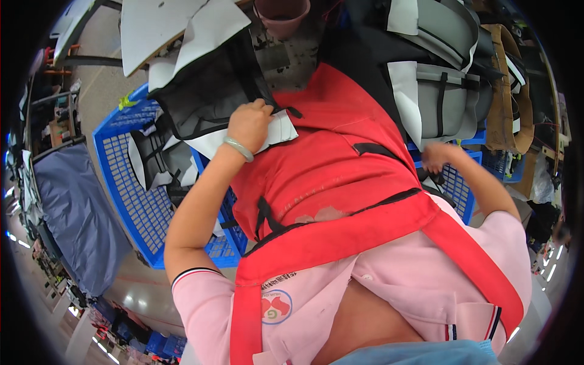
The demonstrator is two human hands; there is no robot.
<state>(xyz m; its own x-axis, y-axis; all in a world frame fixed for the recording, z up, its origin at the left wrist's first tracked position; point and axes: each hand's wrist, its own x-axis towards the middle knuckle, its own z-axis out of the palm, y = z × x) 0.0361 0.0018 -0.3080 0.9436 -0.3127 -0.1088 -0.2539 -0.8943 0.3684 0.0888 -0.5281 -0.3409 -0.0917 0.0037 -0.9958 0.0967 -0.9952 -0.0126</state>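
My left hand [248,129], a bracelet at its wrist, has its fingers closed on the edge of a black mesh fabric piece [213,88] with white borders. That piece spreads over the rim of the left basket and reaches to the red apron [328,158] on my lap. On the other side, my right hand [437,158] hangs low beside the right blue basket [462,188], just below a stack of grey fabric pieces [447,100] with black straps and white edges. Motion blurs its fingers, and whether they hold anything is not visible.
A blue plastic basket [131,182] with more grey and white pieces stands at my left. Ahead are a white tabletop [149,30] and a pink bucket [283,18]. An open cardboard box [508,91] stands far right; a dark blue cover [79,207] drapes something far left.
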